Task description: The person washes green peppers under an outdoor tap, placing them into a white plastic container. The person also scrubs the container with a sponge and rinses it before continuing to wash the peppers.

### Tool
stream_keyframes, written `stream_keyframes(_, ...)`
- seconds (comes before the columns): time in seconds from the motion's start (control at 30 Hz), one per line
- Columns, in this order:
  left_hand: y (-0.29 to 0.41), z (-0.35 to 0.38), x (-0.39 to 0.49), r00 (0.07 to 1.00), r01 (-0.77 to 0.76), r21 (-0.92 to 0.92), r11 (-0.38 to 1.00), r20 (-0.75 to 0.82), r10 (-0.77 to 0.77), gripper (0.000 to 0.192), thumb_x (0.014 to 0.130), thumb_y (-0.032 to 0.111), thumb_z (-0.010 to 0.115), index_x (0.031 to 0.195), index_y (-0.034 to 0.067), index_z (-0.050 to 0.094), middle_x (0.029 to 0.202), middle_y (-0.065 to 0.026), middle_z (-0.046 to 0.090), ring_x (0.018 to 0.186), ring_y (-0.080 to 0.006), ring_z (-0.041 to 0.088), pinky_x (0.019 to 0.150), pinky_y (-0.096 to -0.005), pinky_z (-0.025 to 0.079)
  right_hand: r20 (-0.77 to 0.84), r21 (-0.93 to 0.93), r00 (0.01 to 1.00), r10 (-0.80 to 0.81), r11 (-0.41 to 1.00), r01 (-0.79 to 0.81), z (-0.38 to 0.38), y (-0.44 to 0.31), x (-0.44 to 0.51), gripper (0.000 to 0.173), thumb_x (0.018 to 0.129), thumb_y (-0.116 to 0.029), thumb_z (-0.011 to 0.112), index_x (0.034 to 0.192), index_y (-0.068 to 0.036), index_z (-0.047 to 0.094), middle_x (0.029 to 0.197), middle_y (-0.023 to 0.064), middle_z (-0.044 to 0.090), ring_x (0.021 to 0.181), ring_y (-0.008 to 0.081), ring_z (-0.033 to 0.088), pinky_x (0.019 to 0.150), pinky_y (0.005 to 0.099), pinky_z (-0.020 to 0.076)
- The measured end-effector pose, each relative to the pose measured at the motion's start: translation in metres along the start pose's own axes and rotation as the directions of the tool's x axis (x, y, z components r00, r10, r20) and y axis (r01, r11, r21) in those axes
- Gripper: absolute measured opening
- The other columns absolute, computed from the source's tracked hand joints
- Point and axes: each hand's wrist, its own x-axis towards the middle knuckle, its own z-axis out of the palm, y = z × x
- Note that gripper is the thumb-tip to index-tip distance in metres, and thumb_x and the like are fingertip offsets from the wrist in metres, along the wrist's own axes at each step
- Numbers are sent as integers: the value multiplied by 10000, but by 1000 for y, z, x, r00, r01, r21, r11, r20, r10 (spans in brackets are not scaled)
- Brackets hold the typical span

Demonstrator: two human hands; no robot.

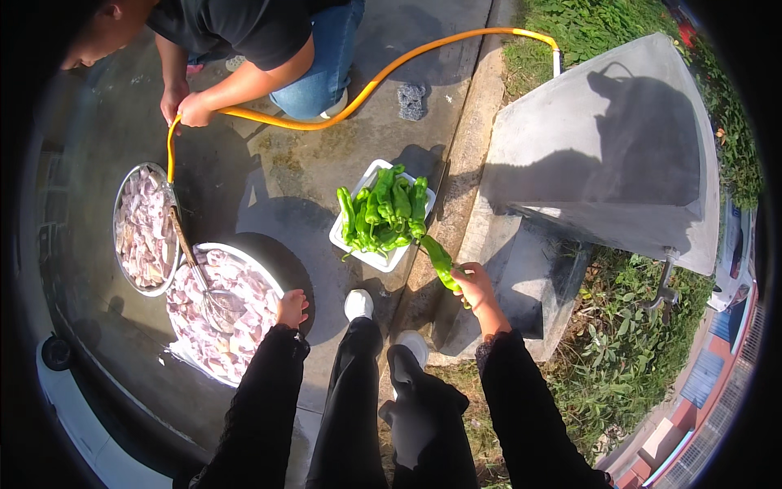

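Observation:
My right hand (pixel 475 287) is closed around a long green pepper (pixel 440 261), whose far end points towards a white plastic basket (pixel 387 264) heaped with green peppers (pixel 383 208). My left hand (pixel 292 308) is beside the rim of a large round basin (pixel 274 287) full of pale raw meat pieces (pixel 244 330); whether it touches the rim I cannot tell. Its fingers are partly curled, with no object visible in them. A long-handled wire skimmer (pixel 223 308) rests on the meat. Beyond it lies a second round basin (pixel 116 244) of similar meat.
A crouching person (pixel 232 36) holds an orange hose (pixel 379 82) over the far basin. A steel scouring pad (pixel 412 102) lies on the concrete. A concrete sink (pixel 537 140) with a metal tap (pixel 666 284) stands at right, past a raised kerb (pixel 455 208).

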Motion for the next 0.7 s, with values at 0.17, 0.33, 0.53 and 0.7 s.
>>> stream_keyframes(0.17,-1,12,26,999,26,29,999,26,-26,288,861,190,455,1138,113,478,1080,-49,520,955,-157,523,720,-371,458,101,-95,980,170,982,-161,44,29,45,357,746,-258,679,919,21,539,682,92,581,472,149,544,397,255,422)
stream_keyframes(0.33,-3,33,84,999,-37,13,999,14,37,260,887,194,431,1127,114,491,1060,-33,537,978,-135,520,756,-321,446,226,-122,913,340,940,-319,92,92,125,275,759,-292,668,765,-34,573,570,46,557,403,113,482,335,259,326)
stream_keyframes(0.53,6,49,163,991,-120,83,989,-42,124,252,891,187,452,1112,82,509,1051,-31,550,944,-126,521,736,-290,422,379,86,780,499,820,-566,133,158,217,400,815,-402,592,961,-34,535,825,116,589,646,230,597,552,317,481)
stream_keyframes(0.7,22,75,226,925,-377,137,916,-6,381,441,881,359,485,1146,7,504,1120,-80,536,1035,-162,483,886,-273,354,235,737,840,490,473,-482,132,176,206,316,900,-134,350,1190,-9,355,1175,216,434,924,372,574,788,475,485)
